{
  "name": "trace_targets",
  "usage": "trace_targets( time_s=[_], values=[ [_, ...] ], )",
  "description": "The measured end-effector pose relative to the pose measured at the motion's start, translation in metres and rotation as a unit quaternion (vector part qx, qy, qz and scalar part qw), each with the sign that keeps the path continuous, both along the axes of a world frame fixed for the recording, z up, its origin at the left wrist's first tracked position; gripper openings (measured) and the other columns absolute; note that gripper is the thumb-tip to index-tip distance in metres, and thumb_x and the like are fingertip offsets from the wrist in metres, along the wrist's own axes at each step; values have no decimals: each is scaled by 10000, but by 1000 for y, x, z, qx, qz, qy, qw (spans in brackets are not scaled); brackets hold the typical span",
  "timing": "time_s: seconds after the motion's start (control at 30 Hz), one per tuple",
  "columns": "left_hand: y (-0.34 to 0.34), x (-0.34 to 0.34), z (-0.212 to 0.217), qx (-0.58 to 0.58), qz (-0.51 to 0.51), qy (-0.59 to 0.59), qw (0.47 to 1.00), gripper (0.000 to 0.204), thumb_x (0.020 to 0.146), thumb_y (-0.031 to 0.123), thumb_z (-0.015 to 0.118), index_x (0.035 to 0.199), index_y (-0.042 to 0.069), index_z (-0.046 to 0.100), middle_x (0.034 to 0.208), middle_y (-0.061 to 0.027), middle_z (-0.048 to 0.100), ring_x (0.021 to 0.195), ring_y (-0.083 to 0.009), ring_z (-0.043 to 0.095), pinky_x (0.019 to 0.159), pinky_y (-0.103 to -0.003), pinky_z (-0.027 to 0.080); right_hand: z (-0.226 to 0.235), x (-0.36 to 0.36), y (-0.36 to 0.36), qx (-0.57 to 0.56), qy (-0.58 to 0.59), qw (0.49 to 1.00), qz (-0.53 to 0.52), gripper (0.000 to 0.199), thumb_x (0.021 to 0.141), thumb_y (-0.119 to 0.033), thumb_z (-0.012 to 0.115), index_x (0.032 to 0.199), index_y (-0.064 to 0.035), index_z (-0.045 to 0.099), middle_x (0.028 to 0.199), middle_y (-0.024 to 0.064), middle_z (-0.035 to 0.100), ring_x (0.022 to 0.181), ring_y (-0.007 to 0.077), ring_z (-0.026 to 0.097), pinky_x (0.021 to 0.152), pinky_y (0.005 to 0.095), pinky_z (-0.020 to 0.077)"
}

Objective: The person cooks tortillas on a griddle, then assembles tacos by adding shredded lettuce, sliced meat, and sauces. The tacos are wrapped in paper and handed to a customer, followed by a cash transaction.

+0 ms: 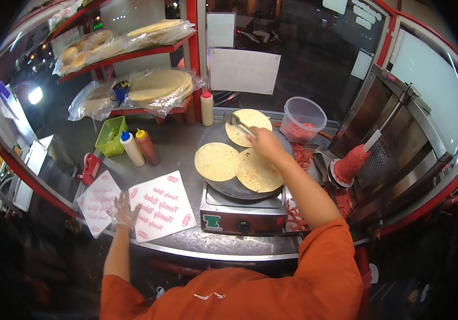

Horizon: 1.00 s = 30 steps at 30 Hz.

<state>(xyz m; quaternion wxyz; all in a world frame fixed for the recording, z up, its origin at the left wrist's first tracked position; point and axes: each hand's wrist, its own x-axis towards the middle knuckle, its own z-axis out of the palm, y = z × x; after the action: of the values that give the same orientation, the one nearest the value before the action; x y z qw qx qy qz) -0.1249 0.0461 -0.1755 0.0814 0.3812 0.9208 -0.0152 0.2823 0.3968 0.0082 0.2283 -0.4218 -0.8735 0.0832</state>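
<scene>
My left hand (124,212), in a clear plastic glove, lies with fingers spread over the edges of two printed sheets of wrapping paper (162,205) on the metal counter. My right hand (266,143) is closed around metal tongs (245,128), whose rounded tips lie over the far flatbread. Three round flatbreads are on the dark griddle (223,189): a far one (255,118), a near-left one (216,162) and a near-right one (256,172). My right forearm passes over the griddle's right edge.
Sauce bottles (134,149) and a green tub (110,136) stand left of the griddle, near a red-and-white device (89,168). Right are a clear bucket (304,120), shredded meat (302,156) and a meat spit (351,164). Bagged flatbreads (159,85) fill shelves above.
</scene>
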Motion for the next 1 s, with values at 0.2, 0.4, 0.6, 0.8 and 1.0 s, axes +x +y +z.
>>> trace_targets(
  time_s=[0.2, 0.4, 0.6, 0.8, 1.0],
  values=[
    [-1, -2, 3, 17, 5, -16, 1000, 951, 942, 783, 449, 1688, 248, 201, 1763, -23, 160, 1623, -311, 121, 1180, -804, 137, -5, 63, -29, 24, -96, 993, -61, 380, 1004, -310, 633, 1298, -74, 679, 1074, 216, 716, 1001, 433, 698, 885, 531, 549],
    [-6, 0, 3, 37, 5, -15, 999, 939, 940, 771, 479, 1680, 242, 243, 1755, -16, 200, 1615, -312, 158, 1178, -804, 133, 0, 64, -80, 61, -24, 993, -96, 370, 979, -302, 663, 1279, -88, 693, 1042, 218, 712, 964, 439, 694, 847, 543, 548],
    [-4, -2, 9, 16, 2, -18, 1000, 937, 948, 762, 475, 1687, 250, 209, 1761, 1, 176, 1618, -303, 153, 1181, -798, 155, 4, 105, -145, 17, -100, 982, -158, 359, 957, -287, 680, 1268, -108, 707, 1016, 221, 713, 929, 438, 701, 817, 532, 554],
    [-2, -9, 3, -6, -2, -6, 1000, 930, 966, 777, 416, 1692, 248, 177, 1766, 0, 150, 1620, -296, 146, 1182, -798, 167, -9, 101, -185, 67, -10, 962, -264, 354, 962, -294, 676, 1271, -125, 711, 1014, 211, 716, 919, 431, 704, 802, 533, 558],
    [-9, -14, -2, 11, -12, -34, 999, 921, 975, 769, 401, 1695, 248, 160, 1771, -6, 127, 1623, -311, 122, 1191, -794, 100, -30, 60, -191, 120, 45, 964, -234, 373, 962, -317, 678, 1269, -106, 708, 1029, 217, 716, 920, 428, 706, 803, 531, 560]
  ],
)
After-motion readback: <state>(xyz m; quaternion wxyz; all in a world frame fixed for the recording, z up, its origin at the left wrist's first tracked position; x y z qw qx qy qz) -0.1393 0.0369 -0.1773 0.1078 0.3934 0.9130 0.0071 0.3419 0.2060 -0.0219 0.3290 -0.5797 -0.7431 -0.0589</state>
